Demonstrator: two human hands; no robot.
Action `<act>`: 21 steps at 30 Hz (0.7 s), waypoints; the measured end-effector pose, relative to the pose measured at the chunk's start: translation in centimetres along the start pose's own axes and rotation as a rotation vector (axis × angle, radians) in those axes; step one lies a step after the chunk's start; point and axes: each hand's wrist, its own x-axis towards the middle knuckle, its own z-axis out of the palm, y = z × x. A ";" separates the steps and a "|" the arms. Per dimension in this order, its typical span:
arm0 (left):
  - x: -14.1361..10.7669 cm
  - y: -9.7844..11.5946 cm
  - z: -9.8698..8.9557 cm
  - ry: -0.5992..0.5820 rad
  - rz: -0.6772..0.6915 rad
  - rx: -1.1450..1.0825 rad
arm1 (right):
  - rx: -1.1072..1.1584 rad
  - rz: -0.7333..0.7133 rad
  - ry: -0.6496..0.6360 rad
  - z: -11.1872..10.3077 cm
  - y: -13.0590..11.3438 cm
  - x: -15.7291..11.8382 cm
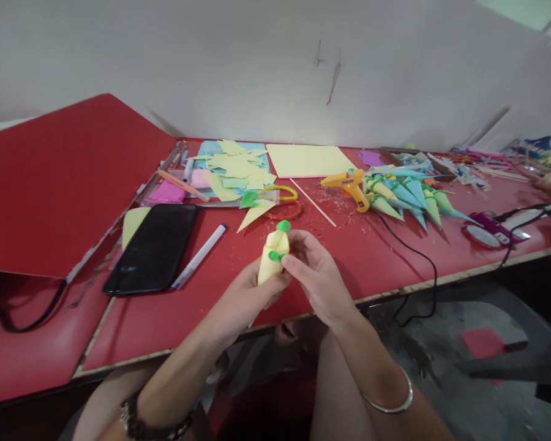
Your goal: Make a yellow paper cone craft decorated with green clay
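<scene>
A small pale yellow paper cone (269, 264) with green pieces at its top and front is held above the front of the red table. My left hand (252, 291) is closed around its lower part. The fingers of my right hand (314, 272) are pinched at the green piece (275, 255) on the cone's front. Behind the cone lie scissors with yellow and red handles (288, 211), beside a yellow paper triangle (256, 214) and a thin stick (313, 202).
A black phone (153, 248) and a marker (199, 256) lie left on the red table (165, 321). Yellow paper scraps (239, 165) are behind. To the right are a yellow glue gun (349, 184), several paper cones (411, 193) and a black cable (422, 256).
</scene>
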 end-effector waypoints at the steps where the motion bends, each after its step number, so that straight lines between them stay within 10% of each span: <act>1: 0.0 -0.1 -0.1 -0.023 -0.008 -0.024 | 0.000 0.001 -0.003 0.0 0.0 0.0; 21: -0.1 0.1 0.0 -0.017 -0.023 -0.041 | -0.050 -0.020 -0.008 0.2 -0.2 -0.2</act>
